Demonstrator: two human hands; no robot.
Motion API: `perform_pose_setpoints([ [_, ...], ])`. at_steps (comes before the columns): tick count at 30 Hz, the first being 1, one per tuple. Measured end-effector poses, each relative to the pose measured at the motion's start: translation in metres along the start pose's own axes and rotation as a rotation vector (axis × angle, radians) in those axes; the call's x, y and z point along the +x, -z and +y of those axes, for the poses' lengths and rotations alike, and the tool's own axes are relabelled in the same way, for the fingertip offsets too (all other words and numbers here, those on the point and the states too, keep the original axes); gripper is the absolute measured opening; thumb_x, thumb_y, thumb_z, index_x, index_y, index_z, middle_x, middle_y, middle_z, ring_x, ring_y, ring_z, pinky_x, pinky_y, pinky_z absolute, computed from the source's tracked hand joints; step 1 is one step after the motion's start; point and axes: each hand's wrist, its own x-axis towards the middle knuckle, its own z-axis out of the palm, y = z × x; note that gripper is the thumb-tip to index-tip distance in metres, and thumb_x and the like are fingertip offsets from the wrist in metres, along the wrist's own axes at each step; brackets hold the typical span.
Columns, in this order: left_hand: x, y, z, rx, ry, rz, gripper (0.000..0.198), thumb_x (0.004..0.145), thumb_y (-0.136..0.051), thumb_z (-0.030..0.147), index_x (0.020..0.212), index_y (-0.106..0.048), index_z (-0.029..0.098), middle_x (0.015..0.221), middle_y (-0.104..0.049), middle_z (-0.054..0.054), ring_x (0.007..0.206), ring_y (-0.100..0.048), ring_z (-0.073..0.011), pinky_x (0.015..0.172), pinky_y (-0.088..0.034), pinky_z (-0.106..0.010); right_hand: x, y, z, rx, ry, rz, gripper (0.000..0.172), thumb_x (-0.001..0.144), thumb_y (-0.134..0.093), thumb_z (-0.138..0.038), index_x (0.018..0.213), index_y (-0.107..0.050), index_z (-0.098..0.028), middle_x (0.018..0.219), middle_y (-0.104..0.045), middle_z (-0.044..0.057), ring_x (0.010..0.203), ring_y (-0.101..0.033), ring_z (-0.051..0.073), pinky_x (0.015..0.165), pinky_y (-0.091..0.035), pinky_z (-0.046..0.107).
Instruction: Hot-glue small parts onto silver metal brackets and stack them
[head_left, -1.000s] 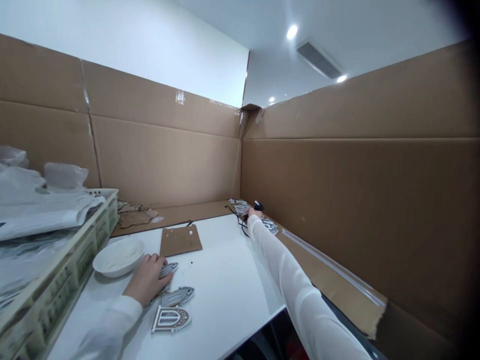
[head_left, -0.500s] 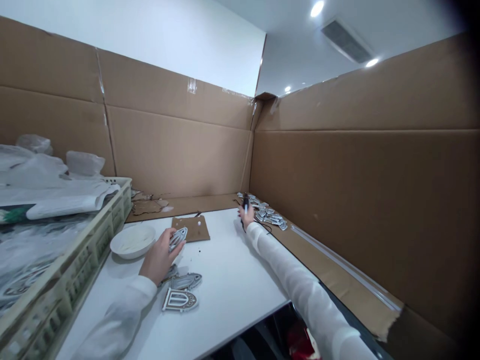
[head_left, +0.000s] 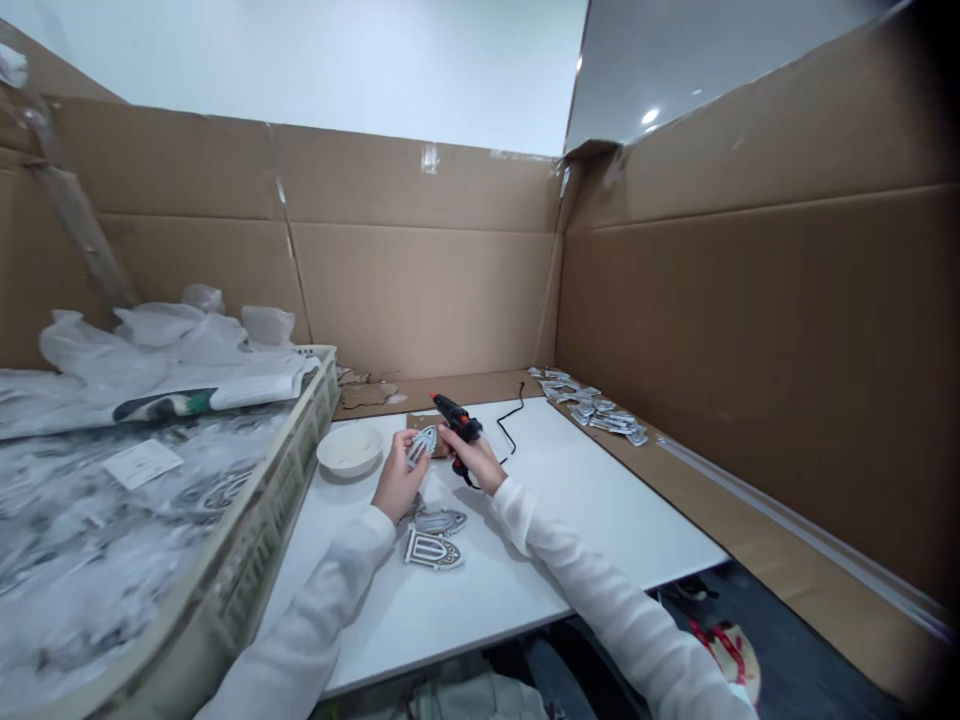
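Observation:
Over the white table, my left hand (head_left: 399, 478) is closed on a small arched ornament piece (head_left: 422, 445), grey-white with cut-out openings. My right hand (head_left: 474, 455) grips a black glue gun (head_left: 457, 418) with an orange tip, which points up and to the left. The two hands are close together, and the fingers of the right reach near the ornament's edge. Whether they touch it I cannot tell. Below the left hand, several similar arched pieces (head_left: 433, 550) lie in a loose pile. A brown cardboard square (head_left: 415, 422) lies partly hidden behind the hands.
A white bowl (head_left: 349, 450) stands left of the hands. Beyond it is a plastic crate (head_left: 300, 465) full of bagged pieces. A black cable (head_left: 511, 430) trails behind the right hand. More pieces (head_left: 600, 412) lie along the right cardboard wall (head_left: 750, 350).
My right hand has come back from the far right with the glue gun, up to the left hand. The left hand still holds the ornament. The view has swung left.

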Motion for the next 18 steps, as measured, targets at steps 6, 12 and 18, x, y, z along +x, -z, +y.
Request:
perform_pose_setpoints([
  [6,-0.002,0.003,0.007,0.096,-0.072,-0.069,0.029,0.082,-0.046,0.03,0.108,-0.041,0.018,0.102,-0.055,-0.007,0.092,-0.052,-0.0163,0.079,-0.042,-0.028,0.0,0.004,0.005,0.04,-0.002,-0.062,0.032,0.066,-0.064,-0.046,0.062,-0.058,-0.014,0.057,-0.056,0.002,0.053,-0.048,0.011,0.053,-0.039,0.023],
  [12,0.026,0.053,0.005,0.814,-0.002,-0.036,0.025,0.082,-0.044,0.027,0.099,-0.059,0.015,0.1,-0.059,-0.011,0.097,-0.05,-0.0242,0.086,-0.035,-0.035,0.002,0.003,0.007,0.143,0.001,0.04,0.031,0.065,-0.065,-0.043,0.072,-0.058,-0.014,0.055,-0.055,0.0,0.049,-0.047,0.01,0.05,-0.038,0.023],
  [18,0.051,0.079,-0.004,1.028,0.273,-0.214,0.019,0.071,-0.05,0.019,0.078,-0.068,0.02,0.092,-0.065,-0.01,0.087,-0.058,-0.0244,0.069,-0.039,-0.029,0.001,0.004,0.014,0.081,-0.025,0.083,0.032,0.066,-0.064,-0.045,0.059,-0.053,-0.016,0.047,-0.048,-0.002,0.044,-0.04,0.009,0.043,-0.031,0.023],
])
